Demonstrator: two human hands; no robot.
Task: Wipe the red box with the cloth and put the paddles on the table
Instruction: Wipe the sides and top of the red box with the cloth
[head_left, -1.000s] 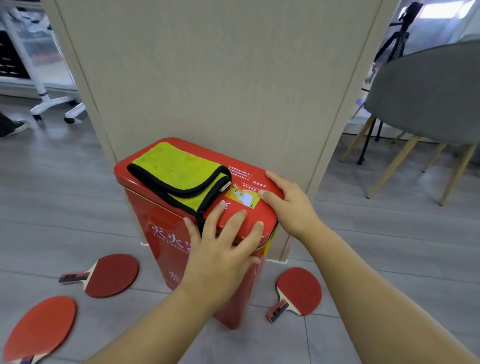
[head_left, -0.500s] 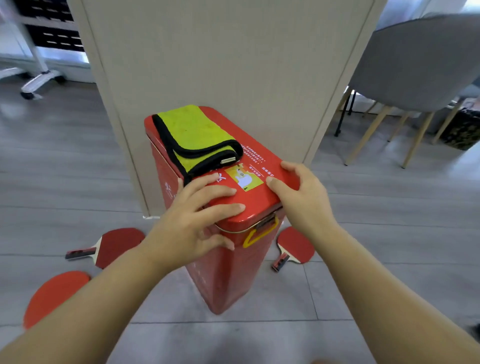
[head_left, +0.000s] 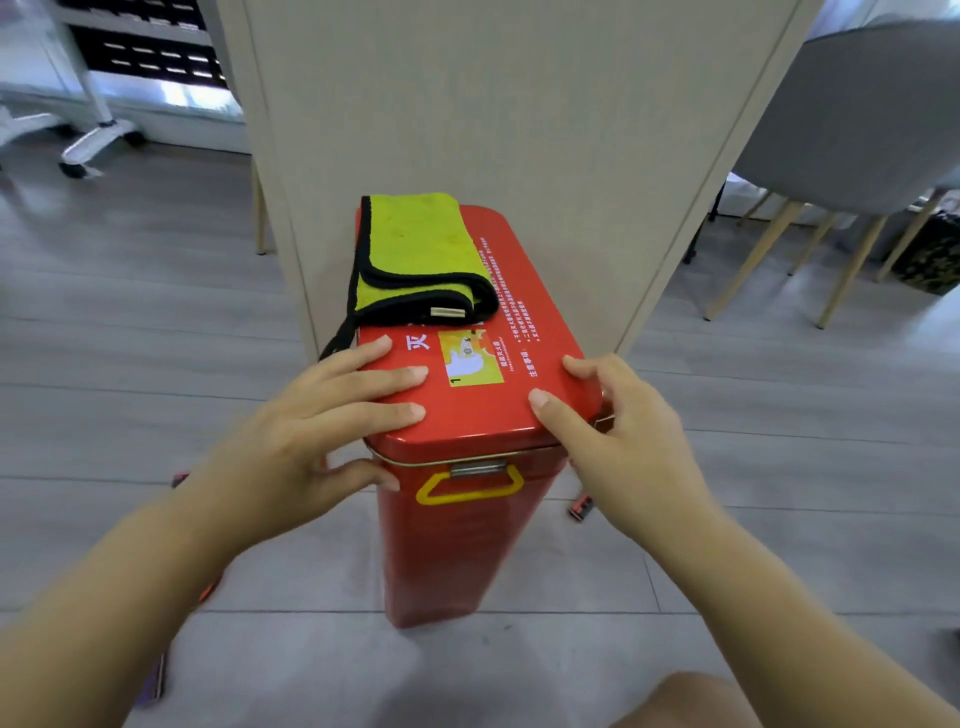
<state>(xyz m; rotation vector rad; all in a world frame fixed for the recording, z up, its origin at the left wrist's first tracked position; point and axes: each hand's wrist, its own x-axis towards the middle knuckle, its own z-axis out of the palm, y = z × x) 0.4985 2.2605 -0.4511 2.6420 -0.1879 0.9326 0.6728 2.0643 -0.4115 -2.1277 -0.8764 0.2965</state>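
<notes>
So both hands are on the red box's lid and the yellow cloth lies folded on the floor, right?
Not quite. The head view shows the yellow cloth folded at the far end of the lid of the red box, not on the floor. The left hand and right hand are on the lid.

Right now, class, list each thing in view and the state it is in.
red box: upright, closed.
cloth: folded, lying on the box's far half.
yellow handle: hanging down flat.
left hand: fingers flat on the box top.
right hand: grips the top's right edge.
</notes>
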